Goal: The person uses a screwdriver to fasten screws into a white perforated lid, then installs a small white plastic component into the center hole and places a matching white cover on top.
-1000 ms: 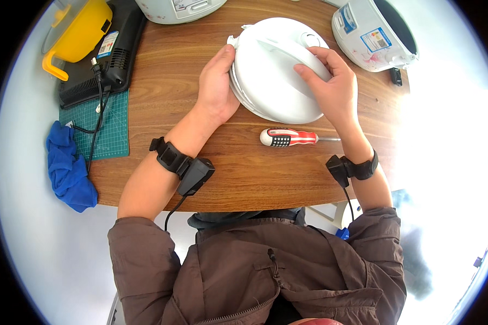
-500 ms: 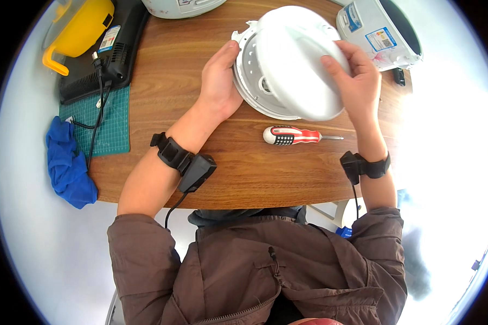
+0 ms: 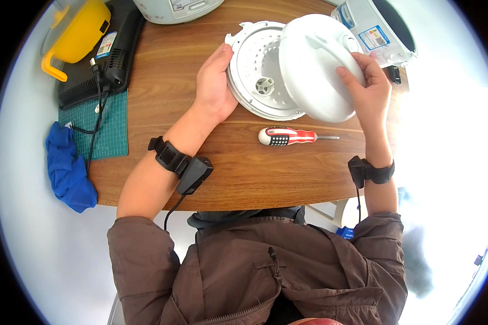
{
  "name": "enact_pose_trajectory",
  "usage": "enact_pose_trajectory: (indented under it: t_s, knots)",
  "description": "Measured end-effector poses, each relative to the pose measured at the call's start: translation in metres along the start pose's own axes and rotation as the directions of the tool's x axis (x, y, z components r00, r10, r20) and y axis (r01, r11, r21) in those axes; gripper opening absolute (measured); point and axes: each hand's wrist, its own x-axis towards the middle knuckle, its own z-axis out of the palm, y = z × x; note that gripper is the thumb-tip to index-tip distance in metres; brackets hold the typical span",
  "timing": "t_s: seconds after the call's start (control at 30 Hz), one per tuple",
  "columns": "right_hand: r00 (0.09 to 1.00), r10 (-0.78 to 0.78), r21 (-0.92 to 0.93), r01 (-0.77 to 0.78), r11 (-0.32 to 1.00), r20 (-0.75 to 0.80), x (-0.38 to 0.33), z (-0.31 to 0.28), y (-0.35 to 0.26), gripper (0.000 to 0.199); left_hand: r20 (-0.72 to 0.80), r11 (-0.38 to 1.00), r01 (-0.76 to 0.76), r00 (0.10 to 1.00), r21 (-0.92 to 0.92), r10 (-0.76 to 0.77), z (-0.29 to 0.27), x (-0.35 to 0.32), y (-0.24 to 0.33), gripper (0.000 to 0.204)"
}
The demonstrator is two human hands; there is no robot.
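Two parts of a white rice cooker lid are in my hands above the table. My left hand (image 3: pixel 216 86) grips the left rim of the round lid base (image 3: pixel 245 59), its fingers mostly hidden beneath. Many small dimples or holes cover the base, and a round valve piece (image 3: pixel 264 85) sits inside it. With thumb and fingers at its handle, my right hand (image 3: pixel 373 89) holds the smooth domed lid cover (image 3: pixel 309 73). The cover is tilted and shifted right, overlapping the base's right side. Nearer to me lies a red, white and black screwdriver (image 3: pixel 293 136), its tip pointing right.
A white rice cooker body (image 3: pixel 385 46) stands open at the far right; another white appliance (image 3: pixel 181 12) is at the back. Leftward are a yellow pot (image 3: pixel 84 38) on a black appliance (image 3: pixel 123 46), a power cord (image 3: pixel 98 103), a green mat (image 3: pixel 111 135) and a blue cloth (image 3: pixel 68 168).
My right hand has moved the lid cover right and slightly down, uncovering more of the base and its valve piece. My left hand still holds the base.
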Motion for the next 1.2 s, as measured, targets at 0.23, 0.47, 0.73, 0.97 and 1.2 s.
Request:
enact_pose_trajectory:
  t_s: [0.23, 0.47, 0.73, 0.97, 1.2]
  knots:
    - [0.999, 0.040, 0.112, -0.042, 0.993, 0.018, -0.011, 0.015, -0.004, 0.039, 0.001, 0.998, -0.031, 1.000, -0.056, 0.031, -0.005, 0.005, -0.005, 0.044]
    - [0.996, 0.081, 0.174, -0.088, 0.981, 0.045, -0.006, 0.004, 0.002, 0.039, 0.013, 1.000, -0.024, 1.000, -0.005, 0.024, -0.003, 0.002, -0.003, 0.049]
    - [0.797, -0.338, -0.083, 0.432, 0.898, 0.500, 0.027, -0.045, -0.015, 0.034, 0.016, 0.999, 0.036, 0.999, -0.026, -0.036, -0.004, 0.001, -0.001, 0.043]
    - [0.573, -0.466, 0.046, 0.597, 0.801, 0.675, 0.053, -0.050, -0.037, 0.043, -0.035, 0.982, 0.189, 0.981, 0.021, -0.189, 0.003, -0.003, 0.003, 0.042]
    - [0.509, -0.601, 0.146, 0.676, 0.722, 0.616, 0.077, -0.030, -0.049, 0.037, 0.044, 0.983, 0.179, 0.983, 0.029, -0.180, -0.006, -0.001, 0.000, 0.038]
